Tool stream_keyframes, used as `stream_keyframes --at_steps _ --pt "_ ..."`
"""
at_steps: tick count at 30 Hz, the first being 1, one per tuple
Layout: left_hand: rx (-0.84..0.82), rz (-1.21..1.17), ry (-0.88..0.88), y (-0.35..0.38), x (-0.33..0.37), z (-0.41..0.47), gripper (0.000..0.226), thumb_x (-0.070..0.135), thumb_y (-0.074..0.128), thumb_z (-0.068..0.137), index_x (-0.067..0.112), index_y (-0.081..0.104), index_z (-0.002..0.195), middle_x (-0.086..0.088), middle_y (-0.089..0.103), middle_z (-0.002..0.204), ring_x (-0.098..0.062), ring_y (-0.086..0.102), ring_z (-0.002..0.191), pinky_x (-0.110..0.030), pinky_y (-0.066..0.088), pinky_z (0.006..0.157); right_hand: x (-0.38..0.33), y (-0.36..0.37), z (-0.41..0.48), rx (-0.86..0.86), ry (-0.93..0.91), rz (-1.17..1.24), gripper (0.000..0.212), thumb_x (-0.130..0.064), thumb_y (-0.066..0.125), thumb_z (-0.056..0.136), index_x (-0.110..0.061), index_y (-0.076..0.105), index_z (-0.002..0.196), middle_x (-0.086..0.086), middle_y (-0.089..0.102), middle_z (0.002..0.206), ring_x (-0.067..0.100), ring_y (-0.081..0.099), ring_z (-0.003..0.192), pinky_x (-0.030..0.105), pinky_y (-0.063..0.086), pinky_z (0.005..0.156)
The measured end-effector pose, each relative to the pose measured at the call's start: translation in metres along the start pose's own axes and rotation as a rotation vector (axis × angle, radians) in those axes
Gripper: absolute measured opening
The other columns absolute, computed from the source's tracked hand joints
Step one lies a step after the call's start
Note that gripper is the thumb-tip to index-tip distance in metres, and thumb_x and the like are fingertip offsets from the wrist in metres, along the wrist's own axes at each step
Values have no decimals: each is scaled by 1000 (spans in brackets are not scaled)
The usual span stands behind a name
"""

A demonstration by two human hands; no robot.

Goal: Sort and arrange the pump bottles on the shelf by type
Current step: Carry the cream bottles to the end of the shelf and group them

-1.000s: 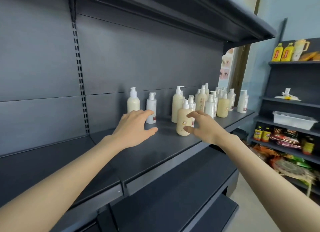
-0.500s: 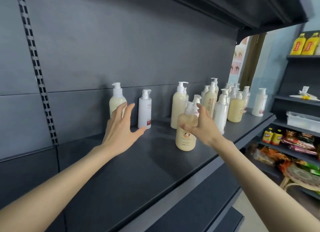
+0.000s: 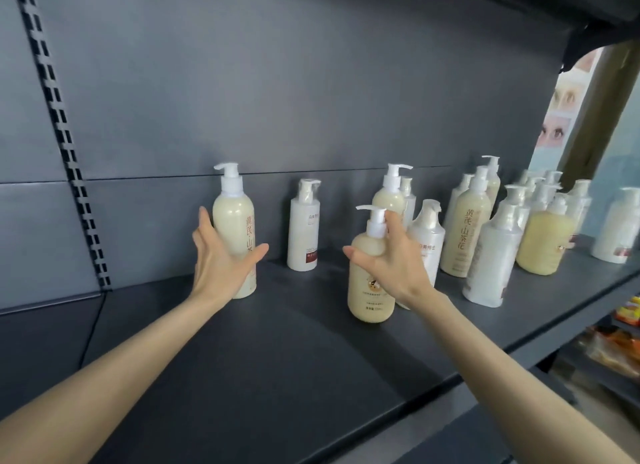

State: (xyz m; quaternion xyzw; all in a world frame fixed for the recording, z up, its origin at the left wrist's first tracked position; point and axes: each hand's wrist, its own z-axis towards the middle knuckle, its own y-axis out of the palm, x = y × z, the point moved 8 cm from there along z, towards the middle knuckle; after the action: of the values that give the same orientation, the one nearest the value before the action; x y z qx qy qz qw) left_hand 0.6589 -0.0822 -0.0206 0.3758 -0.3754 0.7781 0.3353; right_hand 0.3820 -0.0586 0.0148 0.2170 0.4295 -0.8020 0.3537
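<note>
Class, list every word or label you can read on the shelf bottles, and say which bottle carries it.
"黄芪·山茶花": tall cream bottle on the right.
"黄芪·山": tall cream bottle on the left; the rest is covered by the left hand.
Labels on the white bottle and the short cream bottle: too blurred to read.
All other labels: too small.

A dark grey back panel [image 3: 311, 82] is filling the far side of the scene. A slotted upright [image 3: 65, 144] is running down it at the left, and a thin black cable [image 3: 92, 325] is trailing below its foot. At the far right, a poster [image 3: 561, 117] showing pairs of eyes is hanging beside a brown post [image 3: 602, 110]. Orange snack packets [image 3: 613, 352], blurred, are lying low at the near right edge.
</note>
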Motion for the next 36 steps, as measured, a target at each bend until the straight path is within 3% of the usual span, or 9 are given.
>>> stream_keyframes --at_steps 3,6,12,18,22,26,31,33,36 --pt "19 -25 -33 5 -4 6 108 33 78 74 21 2 149 -5 28 149 -29 39 130 -43 37 100 5 7 12 -22 -18 39 51 -43 74 75 -30 34 105 -9 53 82 23 54 83 43 50 77" --pt "57 -20 -56 5 -5 7 85 30 72 80 17 16 143 -3 46 137 -30 48 120 -36 40 87 8 13 20 -69 -45 64 49 -46 72 75 -33 35 104 -10 55 90 22 56 91 44 50 80" --pt "92 -10 -17 -4 8 -6 67 30 70 83 16 28 134 4 50 122 -19 48 105 -33 37 82 2 22 30 -97 -109 154 49 -40 75 75 -27 41 108 -9 58 90 18 58 86 36 48 76" --pt "84 -113 -36 -39 23 -26 55 32 70 81 23 38 125 15 57 104 -12 58 100 -32 45 80 -28 42 39 -133 -155 266 49 -48 73 69 -32 42 103 -10 64 94 18 62 89 44 51 82" --pt "142 -176 -44 -86 28 -45 46 34 70 82 22 42 117 11 58 100 -13 62 97 -37 52 83 -67 68 34 -177 -179 374 52 -53 72 68 -25 43 100 -3 65 90 21 64 84 49 54 79" --pt "209 -222 -59 -145 26 -73 44 39 69 76 26 45 110 6 59 100 -17 64 95 -34 52 76 -124 97 15 -260 -236 462 48 -52 72 67 -29 42 96 -4 64 81 20 63 78 50 55 72" --pt "323 -187 -83 -232 23 -123 37 40 66 71 30 46 100 2 61 99 -19 64 92 -33 51 73 -210 127 -35 -369 -321 538 42 -41 75 71 -24 44 92 -4 64 80 20 63 78 43 54 72" --pt "351 -158 -88 -269 22 -145 40 41 65 68 30 47 102 -1 62 102 -21 65 93 -37 53 77 -245 138 -59 -395 -350 578 40 -39 76 71 -24 44 91 -5 64 79 19 63 77 41 54 71" --pt "396 -112 -93 -326 21 -187 47 41 64 68 28 47 110 1 62 104 -17 65 92 -33 52 74 -295 157 -101 -439 -370 633 39 -38 76 71 -21 46 91 -4 65 78 19 63 75 40 53 71"
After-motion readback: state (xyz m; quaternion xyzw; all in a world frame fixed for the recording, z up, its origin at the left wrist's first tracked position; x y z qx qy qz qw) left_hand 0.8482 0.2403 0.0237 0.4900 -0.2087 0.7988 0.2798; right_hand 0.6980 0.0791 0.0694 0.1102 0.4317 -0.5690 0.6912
